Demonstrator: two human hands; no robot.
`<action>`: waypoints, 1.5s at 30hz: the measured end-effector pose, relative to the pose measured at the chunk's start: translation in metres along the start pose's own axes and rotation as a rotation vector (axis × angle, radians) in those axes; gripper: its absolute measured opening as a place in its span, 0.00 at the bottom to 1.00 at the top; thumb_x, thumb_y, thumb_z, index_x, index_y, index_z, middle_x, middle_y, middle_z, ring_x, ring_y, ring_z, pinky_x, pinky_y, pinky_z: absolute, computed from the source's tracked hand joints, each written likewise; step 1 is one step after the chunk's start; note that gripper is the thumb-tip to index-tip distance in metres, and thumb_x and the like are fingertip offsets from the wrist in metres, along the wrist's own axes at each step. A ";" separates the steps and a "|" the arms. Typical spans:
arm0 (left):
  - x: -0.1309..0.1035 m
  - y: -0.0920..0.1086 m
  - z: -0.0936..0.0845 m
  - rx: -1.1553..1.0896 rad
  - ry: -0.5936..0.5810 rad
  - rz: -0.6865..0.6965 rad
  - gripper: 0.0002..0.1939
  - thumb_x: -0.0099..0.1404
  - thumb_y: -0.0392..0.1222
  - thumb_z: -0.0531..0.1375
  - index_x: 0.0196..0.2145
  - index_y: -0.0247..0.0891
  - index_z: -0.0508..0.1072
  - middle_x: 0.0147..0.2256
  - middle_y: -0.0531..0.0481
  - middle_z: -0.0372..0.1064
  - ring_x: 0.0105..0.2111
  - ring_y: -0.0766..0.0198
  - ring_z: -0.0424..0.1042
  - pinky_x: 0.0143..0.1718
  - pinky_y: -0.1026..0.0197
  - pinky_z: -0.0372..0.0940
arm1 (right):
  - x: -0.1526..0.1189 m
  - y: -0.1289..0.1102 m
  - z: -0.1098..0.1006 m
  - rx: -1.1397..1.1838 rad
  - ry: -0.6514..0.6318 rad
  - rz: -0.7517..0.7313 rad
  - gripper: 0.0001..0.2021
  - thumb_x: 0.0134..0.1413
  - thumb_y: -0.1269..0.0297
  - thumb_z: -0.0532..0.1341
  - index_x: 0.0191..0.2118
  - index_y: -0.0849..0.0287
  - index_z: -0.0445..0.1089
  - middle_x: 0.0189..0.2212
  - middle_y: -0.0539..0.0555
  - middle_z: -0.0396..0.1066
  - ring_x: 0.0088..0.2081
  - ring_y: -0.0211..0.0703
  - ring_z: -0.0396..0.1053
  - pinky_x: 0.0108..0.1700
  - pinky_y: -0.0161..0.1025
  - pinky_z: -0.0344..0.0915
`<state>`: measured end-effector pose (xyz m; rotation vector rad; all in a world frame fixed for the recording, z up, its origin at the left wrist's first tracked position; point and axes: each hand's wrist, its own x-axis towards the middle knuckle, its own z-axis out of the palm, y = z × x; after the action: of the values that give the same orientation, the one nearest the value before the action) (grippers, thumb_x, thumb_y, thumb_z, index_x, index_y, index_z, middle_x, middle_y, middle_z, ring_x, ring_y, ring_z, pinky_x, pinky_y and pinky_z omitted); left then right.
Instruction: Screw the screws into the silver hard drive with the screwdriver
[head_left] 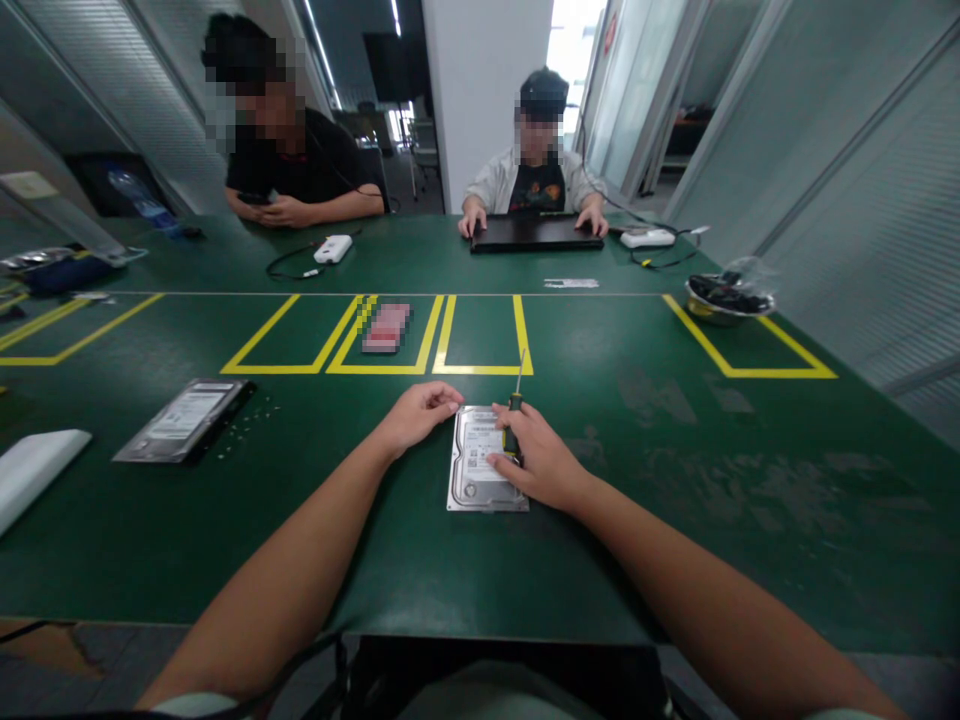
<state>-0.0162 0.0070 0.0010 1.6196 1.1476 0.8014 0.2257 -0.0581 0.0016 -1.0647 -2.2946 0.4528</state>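
Note:
A silver hard drive (pixel 466 478) with a white label lies flat on the green table in front of me. My right hand (pixel 541 455) rests over its right side, wrapped round a screwdriver (pixel 514 425) with a dark green and yellow handle. The thin shaft points up and away from me. At the drive's far left corner is my left hand (pixel 420 415), its fingertips drawn together; whatever they pinch is too small to make out. Further left lies a second hard drive (pixel 176 415), with several small screws (pixel 238 428) scattered beside it.
Yellow tape (pixel 480 369) marks boxes across the table, one around a blurred pink item (pixel 386 328). A metal bowl (pixel 727 305) of dark pieces stands right. A white object (pixel 37 465) lies left. Opposite, one person holds a phone; another has both hands on a black laptop (pixel 536 235).

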 end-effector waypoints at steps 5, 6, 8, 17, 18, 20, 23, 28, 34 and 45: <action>-0.001 0.002 0.001 0.068 0.000 0.033 0.10 0.62 0.44 0.61 0.35 0.35 0.73 0.32 0.50 0.71 0.32 0.64 0.69 0.36 0.62 0.62 | 0.000 0.001 0.000 -0.003 0.005 -0.010 0.16 0.58 0.60 0.61 0.50 0.59 0.61 0.60 0.64 0.64 0.59 0.56 0.58 0.61 0.55 0.58; -0.001 0.002 0.001 0.088 -0.001 0.044 0.09 0.62 0.44 0.60 0.35 0.35 0.73 0.32 0.50 0.71 0.32 0.64 0.69 0.36 0.62 0.62 | 0.000 0.000 0.000 -0.002 0.006 -0.010 0.16 0.58 0.60 0.61 0.50 0.58 0.61 0.60 0.63 0.64 0.59 0.56 0.58 0.61 0.55 0.58; -0.001 0.002 0.001 0.133 0.001 0.068 0.09 0.63 0.44 0.59 0.34 0.35 0.72 0.31 0.51 0.70 0.31 0.65 0.68 0.35 0.62 0.61 | 0.000 0.000 0.000 0.002 0.009 -0.012 0.16 0.58 0.61 0.61 0.50 0.58 0.61 0.59 0.63 0.64 0.59 0.56 0.58 0.60 0.56 0.59; 0.000 -0.001 0.000 0.312 0.012 0.135 0.10 0.67 0.44 0.55 0.35 0.36 0.72 0.32 0.52 0.70 0.32 0.65 0.68 0.35 0.63 0.60 | 0.001 -0.002 -0.001 0.008 0.013 -0.012 0.15 0.58 0.61 0.61 0.49 0.57 0.61 0.59 0.64 0.65 0.60 0.56 0.59 0.60 0.56 0.59; 0.000 -0.001 -0.001 0.328 0.010 0.136 0.10 0.67 0.44 0.55 0.35 0.36 0.71 0.32 0.52 0.70 0.32 0.65 0.67 0.35 0.63 0.60 | 0.001 -0.002 -0.002 0.007 0.011 -0.013 0.15 0.58 0.62 0.61 0.49 0.58 0.61 0.59 0.64 0.65 0.60 0.56 0.59 0.60 0.56 0.59; -0.001 0.000 -0.001 0.360 0.013 0.136 0.09 0.67 0.44 0.55 0.35 0.37 0.71 0.31 0.52 0.70 0.32 0.64 0.67 0.34 0.63 0.59 | 0.001 -0.002 -0.002 0.009 0.008 -0.017 0.15 0.58 0.62 0.61 0.49 0.58 0.60 0.59 0.65 0.65 0.59 0.56 0.59 0.60 0.56 0.60; -0.002 0.002 0.000 0.394 0.025 0.139 0.09 0.67 0.44 0.54 0.35 0.37 0.71 0.31 0.53 0.70 0.32 0.65 0.67 0.34 0.63 0.58 | 0.001 -0.002 -0.001 0.011 0.012 -0.017 0.15 0.58 0.62 0.61 0.49 0.58 0.61 0.59 0.64 0.65 0.59 0.56 0.59 0.59 0.57 0.60; -0.003 0.003 0.001 0.395 0.040 0.134 0.09 0.67 0.43 0.54 0.34 0.37 0.71 0.31 0.52 0.71 0.32 0.64 0.68 0.34 0.62 0.59 | 0.000 0.000 -0.001 0.007 0.016 -0.014 0.15 0.58 0.61 0.61 0.49 0.57 0.61 0.59 0.64 0.65 0.60 0.56 0.59 0.60 0.57 0.60; -0.001 -0.004 -0.002 0.148 0.029 0.094 0.10 0.65 0.44 0.57 0.42 0.38 0.69 0.30 0.53 0.67 0.30 0.65 0.67 0.33 0.62 0.61 | 0.000 0.001 0.000 0.003 0.015 -0.017 0.15 0.58 0.61 0.61 0.49 0.57 0.61 0.60 0.64 0.64 0.60 0.57 0.59 0.60 0.58 0.60; -0.001 -0.007 -0.002 0.044 -0.014 0.058 0.11 0.64 0.45 0.59 0.41 0.36 0.70 0.36 0.50 0.69 0.36 0.64 0.69 0.40 0.60 0.63 | 0.003 0.008 -0.001 0.059 0.230 -0.004 0.16 0.62 0.67 0.55 0.55 0.56 0.59 0.55 0.62 0.69 0.61 0.54 0.62 0.62 0.58 0.59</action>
<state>-0.0209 0.0072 -0.0053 1.6984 1.1197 0.8054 0.2291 -0.0502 -0.0009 -1.0271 -2.0690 0.3732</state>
